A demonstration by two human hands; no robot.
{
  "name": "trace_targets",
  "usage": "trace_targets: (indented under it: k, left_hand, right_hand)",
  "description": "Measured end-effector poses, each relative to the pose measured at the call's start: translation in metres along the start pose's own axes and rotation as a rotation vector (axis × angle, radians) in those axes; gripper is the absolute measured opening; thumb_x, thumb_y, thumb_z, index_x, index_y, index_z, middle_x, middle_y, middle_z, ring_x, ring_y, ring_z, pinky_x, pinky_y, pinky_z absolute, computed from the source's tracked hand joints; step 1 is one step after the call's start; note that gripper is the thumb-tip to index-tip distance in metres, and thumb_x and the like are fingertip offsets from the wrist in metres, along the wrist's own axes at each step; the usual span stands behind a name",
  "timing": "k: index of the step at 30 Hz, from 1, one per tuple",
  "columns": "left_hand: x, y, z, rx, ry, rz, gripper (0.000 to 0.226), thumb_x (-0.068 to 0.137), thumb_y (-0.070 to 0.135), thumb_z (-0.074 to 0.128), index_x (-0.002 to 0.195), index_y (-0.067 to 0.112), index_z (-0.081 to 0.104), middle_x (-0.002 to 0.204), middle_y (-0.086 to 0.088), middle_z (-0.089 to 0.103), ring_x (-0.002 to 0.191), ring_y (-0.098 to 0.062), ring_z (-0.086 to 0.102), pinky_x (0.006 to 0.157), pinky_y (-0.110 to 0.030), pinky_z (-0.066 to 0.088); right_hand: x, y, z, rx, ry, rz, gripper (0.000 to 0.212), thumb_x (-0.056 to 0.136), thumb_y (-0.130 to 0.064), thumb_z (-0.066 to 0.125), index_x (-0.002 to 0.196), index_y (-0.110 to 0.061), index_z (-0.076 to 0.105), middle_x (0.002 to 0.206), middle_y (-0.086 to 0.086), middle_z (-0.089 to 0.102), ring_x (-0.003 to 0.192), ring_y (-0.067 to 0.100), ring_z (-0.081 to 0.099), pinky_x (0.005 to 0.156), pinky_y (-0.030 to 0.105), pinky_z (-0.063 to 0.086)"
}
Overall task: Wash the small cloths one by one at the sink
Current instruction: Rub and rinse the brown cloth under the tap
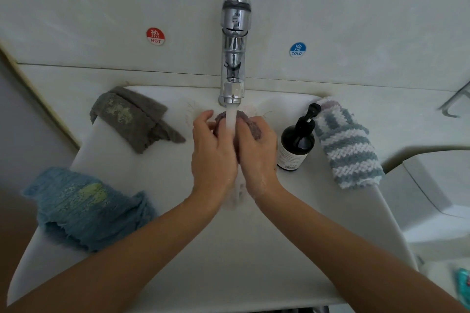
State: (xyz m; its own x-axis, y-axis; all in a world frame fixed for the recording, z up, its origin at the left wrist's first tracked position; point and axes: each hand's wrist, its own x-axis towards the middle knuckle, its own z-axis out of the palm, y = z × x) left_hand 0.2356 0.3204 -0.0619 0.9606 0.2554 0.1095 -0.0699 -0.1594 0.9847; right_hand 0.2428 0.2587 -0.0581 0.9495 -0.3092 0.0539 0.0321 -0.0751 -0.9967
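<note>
A small purple cloth (250,124) is bunched between both hands under the running water of the chrome tap (234,58). My left hand (212,150) and my right hand (256,152) each grip it over the white sink (178,185), with most of the cloth hidden by my fingers. A grey cloth (132,117) lies on the sink's back left rim. Over the left edge hangs a blue cloth (84,206). A cloth striped grey-blue and white (348,145) lies on the right rim.
A dark pump bottle (296,142) stands on the rim right of my hands. Red HOT (155,36) and blue COLD (297,50) stickers mark the tiled wall. A white fixture (437,185) sits at the right.
</note>
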Motion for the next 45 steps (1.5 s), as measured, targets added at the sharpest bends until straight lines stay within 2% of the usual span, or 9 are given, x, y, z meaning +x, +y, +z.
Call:
trace_targets:
  k: [10, 15, 19, 23, 27, 34, 38, 41, 45]
  left_hand:
    - [0.012, -0.010, -0.002, 0.163, -0.119, -0.145, 0.044, 0.100, 0.053, 0.027, 0.090, 0.029, 0.062, 0.087, 0.006, 0.068, 0.087, -0.014, 0.065, 0.082, -0.041, 0.053]
    - [0.009, -0.005, -0.004, 0.038, 0.001, -0.082, 0.038, 0.101, 0.043, 0.037, 0.092, 0.018, 0.065, 0.081, 0.003, 0.069, 0.076, -0.009, 0.066, 0.076, -0.037, 0.055]
    - [0.005, -0.002, -0.006, 0.031, 0.003, -0.036, 0.020, 0.102, 0.039, 0.039, 0.093, 0.025, 0.050, 0.082, 0.008, 0.062, 0.071, 0.003, 0.061, 0.057, -0.015, 0.047]
    - [0.003, -0.004, -0.001, -0.019, -0.016, -0.066, 0.023, 0.101, 0.039, 0.039, 0.091, 0.025, 0.053, 0.084, 0.006, 0.065, 0.079, -0.005, 0.063, 0.067, -0.023, 0.049]
    - [0.002, -0.008, 0.001, -0.017, -0.016, -0.063, 0.029, 0.102, 0.037, 0.040, 0.086, 0.028, 0.062, 0.080, 0.005, 0.068, 0.079, -0.008, 0.067, 0.071, -0.028, 0.053]
    - [0.004, -0.006, 0.001, -0.023, 0.032, -0.116, 0.043, 0.102, 0.037, 0.043, 0.068, 0.019, 0.061, 0.059, 0.005, 0.059, 0.056, -0.008, 0.058, 0.056, -0.027, 0.042]
    - [0.008, -0.008, 0.001, 0.042, 0.008, -0.062, 0.038, 0.102, 0.032, 0.043, 0.074, 0.014, 0.062, 0.066, 0.001, 0.062, 0.060, -0.009, 0.058, 0.056, -0.023, 0.040]
    - [0.007, -0.009, 0.001, -0.007, 0.007, -0.033, 0.034, 0.101, 0.032, 0.045, 0.080, 0.011, 0.062, 0.069, -0.002, 0.063, 0.061, -0.009, 0.059, 0.058, -0.027, 0.046]
    - [0.003, 0.002, 0.000, -0.076, -0.018, -0.061, 0.016, 0.100, 0.035, 0.048, 0.094, 0.020, 0.047, 0.082, 0.005, 0.060, 0.063, 0.007, 0.057, 0.053, -0.009, 0.043]
  right_hand:
    - [-0.001, -0.003, -0.001, 0.029, -0.055, 0.033, 0.044, 0.096, -0.028, 0.057, 0.054, -0.019, 0.043, 0.049, -0.011, 0.044, 0.052, 0.008, 0.043, 0.059, 0.032, 0.038]
    - [-0.003, 0.006, 0.006, 0.095, -0.060, 0.096, 0.030, 0.092, -0.040, 0.058, 0.071, -0.019, 0.060, 0.068, 0.006, 0.062, 0.069, 0.023, 0.063, 0.071, 0.049, 0.056]
    - [-0.006, 0.007, 0.005, 0.054, -0.148, 0.119, 0.039, 0.085, -0.056, 0.058, 0.094, -0.018, 0.062, 0.085, -0.002, 0.070, 0.084, 0.015, 0.070, 0.073, 0.041, 0.059]
    - [0.000, 0.008, 0.003, -0.092, -0.105, 0.143, 0.044, 0.089, -0.062, 0.049, 0.087, -0.021, 0.065, 0.079, -0.007, 0.069, 0.080, 0.011, 0.068, 0.077, 0.042, 0.057]
    - [0.000, 0.005, 0.006, -0.089, -0.069, 0.178, 0.045, 0.094, -0.054, 0.049, 0.075, -0.016, 0.064, 0.059, -0.010, 0.063, 0.062, 0.007, 0.064, 0.066, 0.035, 0.053]
    - [-0.002, 0.005, 0.008, -0.028, -0.051, 0.162, 0.036, 0.095, -0.033, 0.056, 0.063, -0.019, 0.065, 0.060, 0.000, 0.066, 0.062, 0.018, 0.065, 0.064, 0.041, 0.054]
    - [-0.001, 0.007, 0.010, -0.057, -0.043, 0.157, 0.036, 0.092, -0.038, 0.049, 0.072, -0.012, 0.065, 0.072, 0.014, 0.068, 0.074, 0.030, 0.068, 0.075, 0.055, 0.057]
    - [-0.002, 0.007, 0.008, -0.044, -0.035, 0.104, 0.038, 0.095, -0.036, 0.044, 0.064, -0.028, 0.063, 0.063, -0.004, 0.064, 0.071, 0.023, 0.064, 0.072, 0.047, 0.055]
    - [0.000, 0.004, 0.003, 0.002, 0.014, 0.024, 0.034, 0.100, -0.038, 0.046, 0.070, -0.026, 0.054, 0.064, -0.008, 0.057, 0.066, 0.012, 0.056, 0.069, 0.045, 0.051]
